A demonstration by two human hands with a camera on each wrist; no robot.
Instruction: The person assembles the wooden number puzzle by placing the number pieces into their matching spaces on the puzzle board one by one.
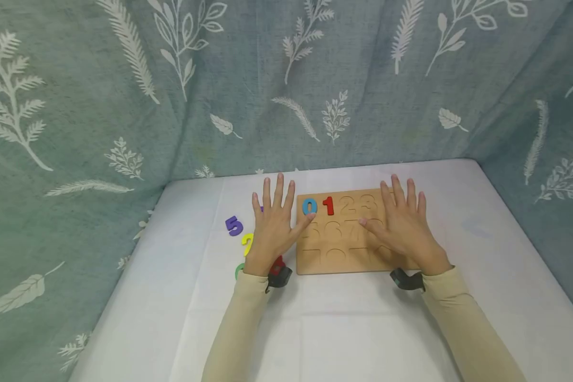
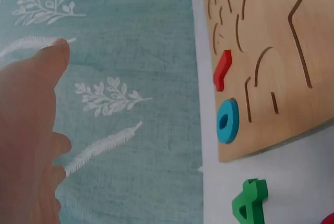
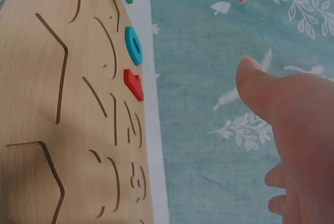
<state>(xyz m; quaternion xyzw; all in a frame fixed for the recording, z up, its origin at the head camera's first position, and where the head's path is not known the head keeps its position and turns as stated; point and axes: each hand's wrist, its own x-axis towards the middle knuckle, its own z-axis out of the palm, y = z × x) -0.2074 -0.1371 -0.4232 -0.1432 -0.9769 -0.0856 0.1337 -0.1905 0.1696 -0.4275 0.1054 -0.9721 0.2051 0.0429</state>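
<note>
Both hands are held out with fingers spread, palms down, and nothing is in either one. My left hand [image 1: 273, 228] hovers by the left edge of a wooden number board [image 1: 334, 260], partly covering loose number pieces. My right hand [image 1: 406, 225] is over the board's right part, hiding some of its recesses. A blue 0 [image 1: 309, 206] and a red 1 [image 1: 329, 206] sit at the board's top left; the other visible recesses hold no pieces. In the left wrist view a green 4 [image 2: 251, 203] lies off the board.
Left of the board lie a purple 5 [image 1: 234, 226], a yellow piece [image 1: 247, 243], a green piece [image 1: 239, 269] and a red piece [image 1: 278, 263], some partly hidden. A white cloth covers the table [image 1: 334, 339]. A leaf-patterned curtain [image 1: 258, 79] hangs behind and at the sides.
</note>
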